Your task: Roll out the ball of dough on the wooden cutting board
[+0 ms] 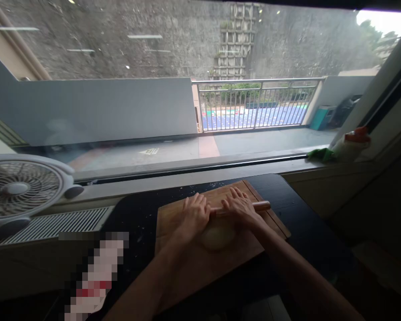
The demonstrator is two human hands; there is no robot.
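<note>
A wooden rolling pin (262, 205) lies across a wooden cutting board (187, 276). On its left part rests my left hand (197, 211), palm down with the fingers stretched forward. My right hand (239, 205) lies over the pin further right, its fingers extended and slightly spread. One end of the pin sticks out beyond my right hand; the left end is hidden under my left hand. Just on the near side of the pin, between my forearms, is a round, flat piece of pale dough (218, 235), partly in shadow.
The board sits on a dark table (137, 227) dusted with pale crumbs. A white fan (20, 187) stands at the left, above a vent grille (60, 225). A white bottle with a red top (352, 142) and a green cloth (321, 154) sit on the window sill (280, 166).
</note>
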